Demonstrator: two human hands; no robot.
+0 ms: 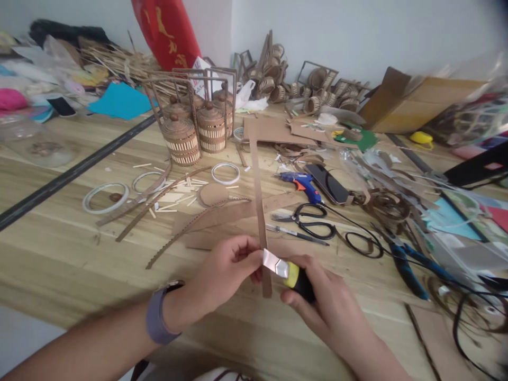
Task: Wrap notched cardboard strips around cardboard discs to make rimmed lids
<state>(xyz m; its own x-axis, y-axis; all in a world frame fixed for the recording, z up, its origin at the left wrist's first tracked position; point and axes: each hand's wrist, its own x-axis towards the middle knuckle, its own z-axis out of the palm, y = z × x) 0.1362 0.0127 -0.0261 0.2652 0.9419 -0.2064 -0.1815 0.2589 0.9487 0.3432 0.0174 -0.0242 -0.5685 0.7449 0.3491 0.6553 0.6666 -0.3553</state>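
Note:
My left hand (222, 275) pinches the near end of a long, narrow brown cardboard strip (257, 185) that runs away from me across the table. My right hand (325, 307) is closed round a utility knife (289, 272) with a yellow and black handle. Its metal blade lies against the strip, right beside my left fingertips. A purple band sits on my left wrist.
Black scissors (311, 219), a pen, a blue glue gun (301, 184) and a phone (331, 183) lie just beyond the strip. Woven lidded baskets (198, 129) stand further back, tape rings (105, 197) to the left, blue pliers (408, 264) and cables to the right.

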